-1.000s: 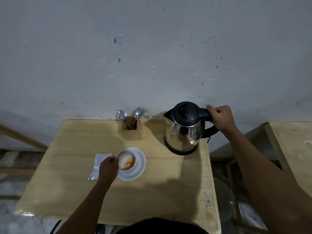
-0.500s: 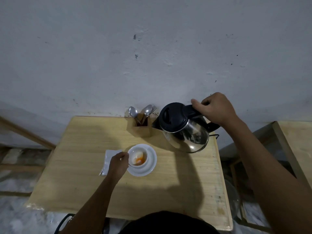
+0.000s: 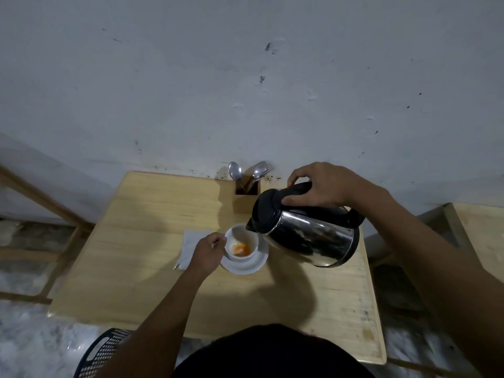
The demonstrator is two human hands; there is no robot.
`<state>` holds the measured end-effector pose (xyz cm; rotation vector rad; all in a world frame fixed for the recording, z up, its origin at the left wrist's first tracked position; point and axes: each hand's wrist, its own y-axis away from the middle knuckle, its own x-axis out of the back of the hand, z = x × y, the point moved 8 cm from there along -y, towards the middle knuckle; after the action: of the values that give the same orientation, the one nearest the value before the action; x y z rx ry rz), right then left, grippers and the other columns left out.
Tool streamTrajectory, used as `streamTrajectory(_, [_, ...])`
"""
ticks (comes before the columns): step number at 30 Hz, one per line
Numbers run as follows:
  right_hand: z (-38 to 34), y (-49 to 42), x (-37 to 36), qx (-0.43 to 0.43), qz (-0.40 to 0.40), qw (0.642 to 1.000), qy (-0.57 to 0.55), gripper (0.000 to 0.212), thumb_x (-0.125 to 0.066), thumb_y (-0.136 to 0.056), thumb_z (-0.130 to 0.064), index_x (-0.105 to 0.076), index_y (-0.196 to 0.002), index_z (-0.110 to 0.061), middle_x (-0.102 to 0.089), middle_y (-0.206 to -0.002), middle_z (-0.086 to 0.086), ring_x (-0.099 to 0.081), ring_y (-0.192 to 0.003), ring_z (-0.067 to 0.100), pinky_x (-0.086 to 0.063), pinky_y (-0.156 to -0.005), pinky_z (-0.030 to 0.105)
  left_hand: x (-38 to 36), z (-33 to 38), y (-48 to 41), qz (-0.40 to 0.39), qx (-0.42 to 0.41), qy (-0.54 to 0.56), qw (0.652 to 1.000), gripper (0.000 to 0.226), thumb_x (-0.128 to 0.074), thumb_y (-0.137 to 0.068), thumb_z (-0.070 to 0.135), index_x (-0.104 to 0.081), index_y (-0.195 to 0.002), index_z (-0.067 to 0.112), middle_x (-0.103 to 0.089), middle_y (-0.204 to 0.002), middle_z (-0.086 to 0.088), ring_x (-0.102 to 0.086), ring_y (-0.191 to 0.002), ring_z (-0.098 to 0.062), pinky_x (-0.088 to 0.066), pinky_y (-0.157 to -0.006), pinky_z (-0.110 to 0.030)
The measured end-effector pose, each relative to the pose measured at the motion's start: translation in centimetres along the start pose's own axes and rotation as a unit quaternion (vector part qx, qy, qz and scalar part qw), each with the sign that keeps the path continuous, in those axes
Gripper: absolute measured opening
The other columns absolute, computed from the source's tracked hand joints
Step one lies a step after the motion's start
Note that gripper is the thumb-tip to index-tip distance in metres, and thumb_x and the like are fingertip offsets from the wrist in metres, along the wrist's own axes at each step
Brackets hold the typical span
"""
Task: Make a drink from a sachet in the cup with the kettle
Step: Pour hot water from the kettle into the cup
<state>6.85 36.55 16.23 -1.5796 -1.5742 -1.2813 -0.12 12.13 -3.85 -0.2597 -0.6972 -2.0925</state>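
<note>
Your right hand (image 3: 320, 186) wraps the black handle of one steel kettle (image 3: 305, 233) and tips it, spout just over the rim of the one white cup (image 3: 241, 245), so water should land inside; no stream is visible yet. Your left hand (image 3: 207, 252) pinches closed at the cup's near side, likely on its handle, to steady it. Orange powder sits in the cup's bottom. The cup stands on one saucer (image 3: 244, 266) to catch spills. One emptied-looking white sachet (image 3: 189, 248) lies beside it. A wooden holder (image 3: 246, 195) keeps two spoons and one fork at the wall, within reach.
</note>
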Motion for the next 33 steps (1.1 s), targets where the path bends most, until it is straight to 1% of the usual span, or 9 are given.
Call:
streamTrajectory(3, [-1.1,-0.6,-1.0,-0.009,-0.032,0.999,0.012,0.044,-0.064,-0.069,-0.071,-0.066,-0.100,-0.040,-0.060,-0.106,-0.012,-0.059,-0.092,0.014,-0.047,-0.075,0.033,-0.1,-0.1,-0.1,-0.002,-0.004,0.006,1.000,0.015,-0.048,-0.097,0.015,-0.061,-0.094,0.010,-0.056,-0.071,0.001,-0.049,-0.065,-0.015,-0.040,-0.060,-0.025])
streamTrajectory(9, [-4.2,-1.6,-1.6,-0.014,-0.072,0.996,0.055,0.046,-0.067,-0.074,-0.066,-0.075,-0.098,-0.028,-0.071,-0.092,-0.008,-0.064,-0.084,0.012,-0.055,-0.076,0.035,-0.2,-0.4,-0.7,-0.005,-0.007,0.001,1.000,0.021,-0.048,-0.096,0.013,-0.064,-0.105,0.003,-0.062,-0.092,-0.010,-0.056,-0.088,-0.021,-0.038,-0.071,-0.025])
streamTrajectory(13, [-5.2,-2.4,-1.9,-0.022,-0.092,0.991,0.093,0.048,-0.067,-0.072,-0.068,-0.076,-0.095,-0.026,-0.073,-0.086,-0.006,-0.065,-0.078,0.012,-0.055,-0.073,0.035,-0.1,-0.4,-0.7,-0.007,-0.015,0.001,1.000,0.017,-0.048,-0.096,0.013,-0.064,-0.098,0.007,-0.063,-0.090,-0.009,-0.055,-0.085,-0.019,-0.039,-0.065,-0.018])
streamTrajectory(18, [-6.2,-3.0,-2.0,-0.025,-0.113,0.987,0.112,0.044,-0.070,-0.071,-0.065,-0.075,-0.094,-0.028,-0.068,-0.080,-0.012,-0.061,-0.073,0.006,-0.049,-0.065,0.029,0.0,-0.3,-0.7,-0.006,-0.018,0.000,1.000,0.012,-0.050,-0.095,0.013,-0.061,-0.092,0.014,-0.063,-0.091,-0.009,-0.054,-0.083,-0.016,-0.038,-0.065,-0.012])
streamTrajectory(20, [-6.5,-3.2,-2.0,-0.023,-0.117,0.986,0.116,0.041,-0.071,-0.071,-0.064,-0.075,-0.093,-0.030,-0.065,-0.076,-0.016,-0.057,-0.070,0.003,-0.045,-0.061,0.028,0.1,-0.2,-0.8,-0.005,-0.016,0.002,1.000,0.011,-0.050,-0.095,0.012,-0.061,-0.092,0.014,-0.063,-0.091,-0.009,-0.054,-0.085,-0.017,-0.038,-0.064,-0.013])
streamTrajectory(24, [-6.8,-3.6,-2.0,-0.021,-0.114,0.984,0.134,0.045,-0.070,-0.069,-0.066,-0.076,-0.091,-0.027,-0.069,-0.081,-0.011,-0.061,-0.074,0.009,-0.046,-0.063,0.028,0.2,-0.1,-0.8,-0.005,-0.008,-0.006,1.000,0.015,-0.050,-0.095,0.013,-0.064,-0.097,0.010,-0.062,-0.093,-0.008,-0.055,-0.088,-0.018,-0.039,-0.071,-0.023])
streamTrajectory(28, [-7.1,-4.1,-2.0,-0.020,-0.125,0.982,0.139,0.048,-0.071,-0.067,-0.066,-0.075,-0.089,-0.023,-0.070,-0.082,-0.008,-0.064,-0.075,0.012,-0.051,-0.066,0.030,0.2,-0.1,-0.9,-0.005,-0.001,-0.004,1.000,0.012,-0.050,-0.095,0.013,-0.061,-0.089,0.013,-0.062,-0.091,-0.009,-0.055,-0.087,-0.019,-0.039,-0.067,-0.023])
streamTrajectory(31, [-7.2,-4.3,-2.0,-0.023,-0.136,0.980,0.144,0.049,-0.072,-0.067,-0.066,-0.075,-0.086,-0.020,-0.070,-0.078,-0.006,-0.065,-0.074,0.014,-0.052,-0.066,0.032,0.2,-0.1,-0.9,-0.005,0.010,-0.007,1.000,0.016,-0.050,-0.095,0.014,-0.066,-0.095,0.008,-0.062,-0.091,-0.009,-0.055,-0.087,-0.019,-0.038,-0.075,-0.026])
streamTrajectory(33, [-7.3,-4.4,-1.9,-0.021,-0.142,0.978,0.149,0.050,-0.073,-0.067,-0.065,-0.074,-0.085,-0.019,-0.070,-0.076,-0.006,-0.065,-0.073,0.015,-0.050,-0.062,0.029,0.2,-0.1,-0.9,-0.007,0.017,-0.008,1.000,0.017,-0.050,-0.095,0.015,-0.065,-0.096,0.008,-0.062,-0.091,-0.009,-0.054,-0.087,-0.019,-0.038,-0.075,-0.027])
